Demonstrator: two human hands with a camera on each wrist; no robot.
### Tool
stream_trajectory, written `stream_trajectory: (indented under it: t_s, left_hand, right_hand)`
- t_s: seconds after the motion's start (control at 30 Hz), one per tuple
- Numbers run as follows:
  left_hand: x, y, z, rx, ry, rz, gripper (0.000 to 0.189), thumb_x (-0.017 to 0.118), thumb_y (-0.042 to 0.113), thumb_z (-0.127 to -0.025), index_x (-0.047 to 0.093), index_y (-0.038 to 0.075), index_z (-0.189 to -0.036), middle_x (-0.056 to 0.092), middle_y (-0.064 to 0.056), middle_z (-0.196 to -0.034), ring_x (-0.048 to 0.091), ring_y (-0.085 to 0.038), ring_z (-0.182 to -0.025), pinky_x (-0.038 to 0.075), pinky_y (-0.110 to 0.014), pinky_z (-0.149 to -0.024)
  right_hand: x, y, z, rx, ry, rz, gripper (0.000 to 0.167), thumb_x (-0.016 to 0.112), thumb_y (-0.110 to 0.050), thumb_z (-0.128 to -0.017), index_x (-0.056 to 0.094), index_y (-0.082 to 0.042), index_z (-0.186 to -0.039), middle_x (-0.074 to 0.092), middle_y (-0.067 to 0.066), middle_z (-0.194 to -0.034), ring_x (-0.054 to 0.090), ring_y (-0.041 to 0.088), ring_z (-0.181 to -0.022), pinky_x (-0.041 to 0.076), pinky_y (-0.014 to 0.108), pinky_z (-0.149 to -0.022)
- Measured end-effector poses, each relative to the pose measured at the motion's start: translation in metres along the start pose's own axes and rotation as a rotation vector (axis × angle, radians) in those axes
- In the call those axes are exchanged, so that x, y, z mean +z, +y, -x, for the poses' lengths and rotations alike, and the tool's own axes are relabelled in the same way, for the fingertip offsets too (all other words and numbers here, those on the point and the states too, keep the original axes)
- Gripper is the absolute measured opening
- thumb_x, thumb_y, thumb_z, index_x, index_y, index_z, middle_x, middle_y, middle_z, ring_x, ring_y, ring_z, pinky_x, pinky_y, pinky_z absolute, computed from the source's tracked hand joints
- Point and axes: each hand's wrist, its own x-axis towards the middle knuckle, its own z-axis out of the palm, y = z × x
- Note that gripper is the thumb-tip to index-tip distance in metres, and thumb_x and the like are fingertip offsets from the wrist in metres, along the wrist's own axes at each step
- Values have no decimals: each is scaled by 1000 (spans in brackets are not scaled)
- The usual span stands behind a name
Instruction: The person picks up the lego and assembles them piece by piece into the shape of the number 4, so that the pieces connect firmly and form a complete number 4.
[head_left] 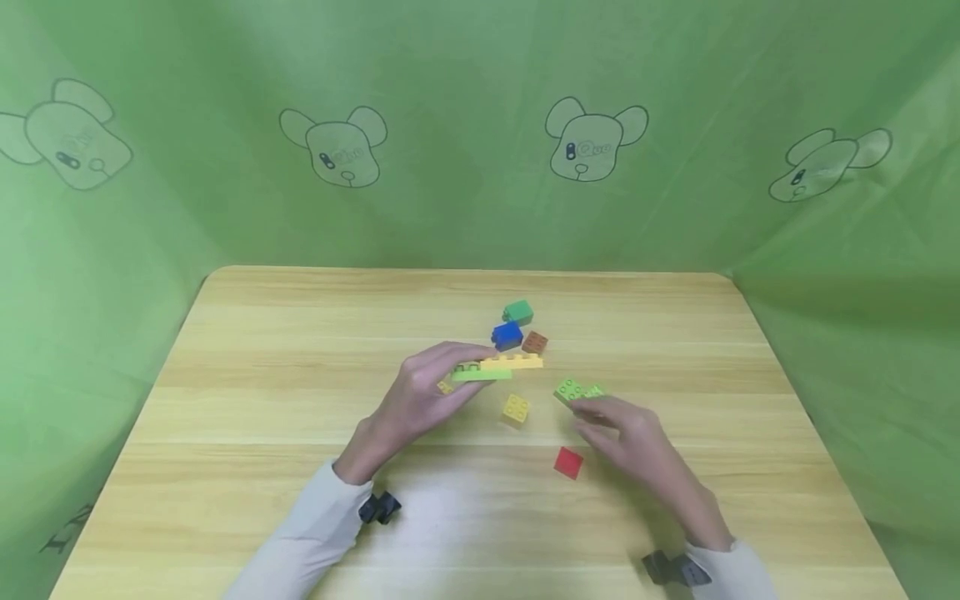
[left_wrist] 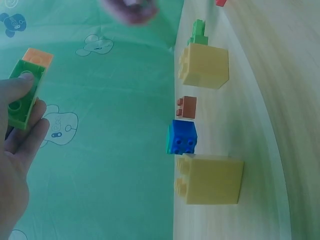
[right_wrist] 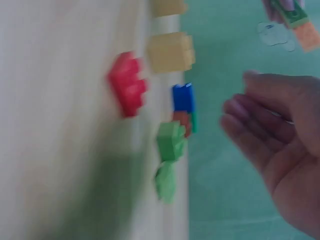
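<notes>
My left hand (head_left: pixel 420 396) pinches two long joined building bricks above the table. One is a light green brick (head_left: pixel 482 375), the other a yellow-orange brick (head_left: pixel 513 361) that sticks out past it to the right. My right hand (head_left: pixel 633 437) hovers with loosely bent fingers and nothing in its grasp, as the right wrist view shows. Nearest to it in the head view are a light green brick (head_left: pixel 569 390) and a smaller light green piece (right_wrist: pixel 165 182). A red brick (head_left: pixel 568 463) lies to its left, and a square yellow brick (head_left: pixel 515 409) sits between the hands.
Farther back, a blue brick (head_left: pixel 507 335), a green brick (head_left: pixel 518 312) and a brown brick (head_left: pixel 535 342) stand close together. Another yellow brick (head_left: pixel 445 387) is mostly hidden behind my left hand. A green curtain (head_left: pixel 465 225) surrounds the wooden table (head_left: pixel 262 333).
</notes>
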Motion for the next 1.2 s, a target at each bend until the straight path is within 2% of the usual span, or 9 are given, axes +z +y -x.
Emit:
stream_trajectory:
  t_s: [0.13,0.23,0.4,0.57,0.83,1.03,1.2]
  left_hand:
    - [-1,-1,1,-3,4,-3,38,83,-6,-82,71,-4,-117,75,-17,-115,73,-27,-105,57,-28,-97]
    - [-1,-2,1,-5,5,-4,38,83,-5,-82,71,-4,-118,75,-17,-116,73,-27,-105,57,-28,-97]
    - [-1,-2,2,-10,5,-5,39,83,-5,-81,71,-4,-118,75,-17,-115,73,-27,-105,58,-28,-96]
    - [-1,-2,2,-6,8,-12,39,84,-5,-81,71,-4,-117,75,-17,-114,74,-27,-104,58,-28,-95]
    - [-4,-1,1,-5,12,-22,37,84,-5,-81,71,-4,-116,75,-17,-114,74,-28,-103,58,-28,-96]
    - [-5,-1,-2,-5,6,-37,36,83,-5,-82,72,-4,-116,75,-18,-114,74,-28,-104,58,-28,-96]
    - [-7,-1,-2,-10,3,-37,36,83,-4,-82,72,-4,-116,75,-18,-114,73,-28,-104,57,-28,-97]
  right_hand:
    - [9,9,18,125,-195,-25,31,81,-2,-87,74,0,-117,76,13,-112,74,27,-98,63,43,-87]
    - [16,14,26,149,-262,-1,31,82,-7,-87,74,-2,-116,76,11,-111,73,28,-101,61,46,-90]
    - [23,17,31,119,-264,35,36,88,-10,-80,75,-5,-113,75,6,-108,72,25,-99,61,44,-88]
    - [24,16,33,135,-287,36,44,90,-13,-76,74,-7,-116,73,2,-109,69,20,-99,61,41,-89]
    - [28,17,34,87,-272,86,51,94,-16,-71,72,-6,-117,72,2,-109,68,21,-100,60,44,-92]
    - [31,16,33,119,-275,110,44,91,-10,-75,72,-9,-114,71,0,-108,68,20,-102,60,43,-93]
    - [29,17,30,121,-234,97,38,87,-5,-79,70,-11,-113,70,-2,-108,67,17,-103,60,39,-92]
